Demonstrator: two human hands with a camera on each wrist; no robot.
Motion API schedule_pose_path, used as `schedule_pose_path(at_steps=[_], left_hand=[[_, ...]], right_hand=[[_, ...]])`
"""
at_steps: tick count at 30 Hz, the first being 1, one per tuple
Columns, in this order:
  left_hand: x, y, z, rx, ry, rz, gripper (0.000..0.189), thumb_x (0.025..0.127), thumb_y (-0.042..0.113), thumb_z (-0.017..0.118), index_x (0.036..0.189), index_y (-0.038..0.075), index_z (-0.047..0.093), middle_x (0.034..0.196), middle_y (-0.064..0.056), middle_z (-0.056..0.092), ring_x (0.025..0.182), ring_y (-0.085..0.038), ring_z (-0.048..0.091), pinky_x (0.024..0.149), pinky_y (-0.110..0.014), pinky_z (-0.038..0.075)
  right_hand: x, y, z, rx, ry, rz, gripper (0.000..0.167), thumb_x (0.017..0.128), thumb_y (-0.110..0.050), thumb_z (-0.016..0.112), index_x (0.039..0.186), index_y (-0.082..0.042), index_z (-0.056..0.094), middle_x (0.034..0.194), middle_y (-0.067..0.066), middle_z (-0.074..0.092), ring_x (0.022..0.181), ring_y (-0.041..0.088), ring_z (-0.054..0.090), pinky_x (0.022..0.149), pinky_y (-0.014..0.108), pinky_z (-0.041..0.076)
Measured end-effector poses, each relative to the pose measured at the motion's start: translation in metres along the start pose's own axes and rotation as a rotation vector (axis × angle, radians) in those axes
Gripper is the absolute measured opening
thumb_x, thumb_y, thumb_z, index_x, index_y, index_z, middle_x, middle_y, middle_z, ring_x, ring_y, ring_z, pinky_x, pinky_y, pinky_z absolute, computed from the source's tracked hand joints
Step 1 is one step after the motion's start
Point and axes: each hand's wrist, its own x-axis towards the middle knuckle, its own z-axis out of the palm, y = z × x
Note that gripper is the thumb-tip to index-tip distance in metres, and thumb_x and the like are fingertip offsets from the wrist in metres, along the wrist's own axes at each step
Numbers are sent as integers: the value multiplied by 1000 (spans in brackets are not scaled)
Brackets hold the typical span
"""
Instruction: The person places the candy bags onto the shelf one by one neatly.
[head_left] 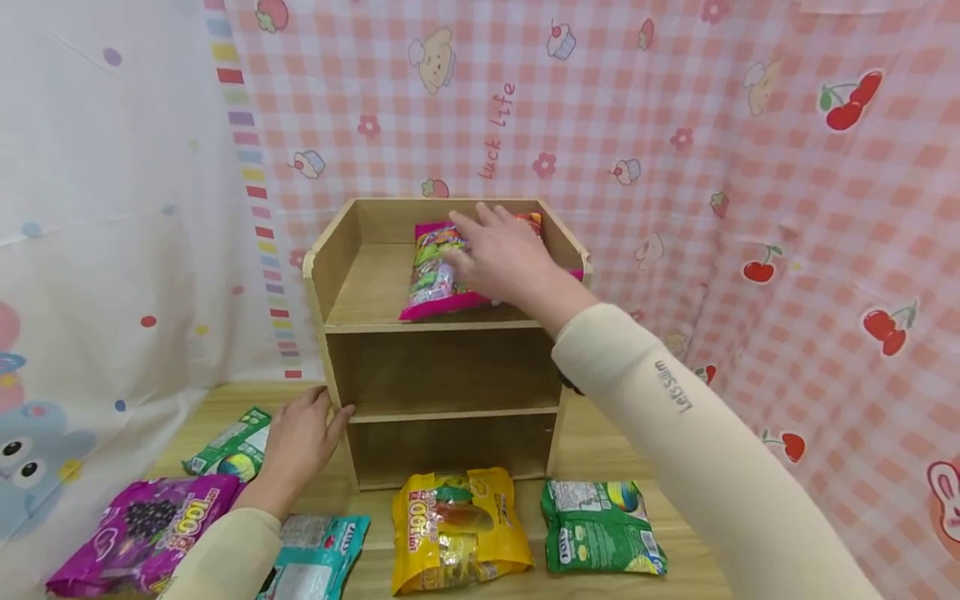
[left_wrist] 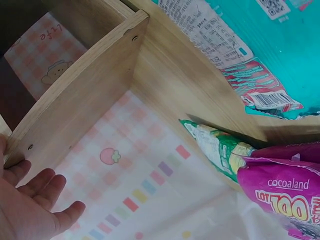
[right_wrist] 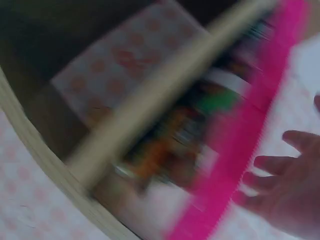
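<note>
A small three-level wooden shelf [head_left: 442, 327] stands on the table. My left hand [head_left: 302, 437] holds its left side panel [left_wrist: 80, 85] at the front edge, thumb and index finger on either side and the other fingers loose. My right hand [head_left: 510, 254] is over the top level, fingers spread above a pink-edged candy bag [head_left: 438, 271], which lies tilted toward the front edge. Behind the hand a red packet corner [head_left: 532, 220] shows, mostly hidden. In the blurred right wrist view, the bag's pink edge [right_wrist: 240, 135] runs beside the straight fingers.
In front of the shelf lie a yellow candy bag [head_left: 461, 529] and a green bag [head_left: 602, 527]. To the left are a teal bag [head_left: 322, 550], a purple bag [head_left: 146, 529] and another green bag [head_left: 236, 446]. A checked cloth [head_left: 465, 100] hangs behind the shelf.
</note>
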Motion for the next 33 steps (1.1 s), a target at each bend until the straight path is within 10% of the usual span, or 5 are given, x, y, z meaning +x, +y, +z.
schedule_pose_path(at_steps=[5, 21, 33], left_hand=[[-2, -2, 0, -11, -10, -9, 45, 99, 25, 62, 129, -7, 58, 129, -30, 57, 117, -49, 53, 101, -65, 36], [0, -1, 1, -24, -15, -29, 44, 99, 26, 60, 127, -8, 58, 128, -31, 56, 117, -50, 53, 102, -66, 35], [0, -2, 1, -23, -24, -26, 44, 99, 26, 60, 126, -8, 58, 126, -31, 57, 115, -51, 53, 101, -66, 36]], right_hand=[[-5, 3, 49, 28, -117, 122, 85, 93, -76, 29, 161, -28, 9, 165, 14, 2, 147, 48, 2, 115, 65, 6], [14, 22, 76, 56, 67, 188, 92, 88, -84, 24, 160, -28, 15, 164, 16, 10, 150, 39, 3, 117, 62, 0], [-31, 28, 99, -4, 265, -47, 79, 100, -66, 28, 158, -12, 25, 162, 18, 21, 150, 34, 14, 120, 53, 7]])
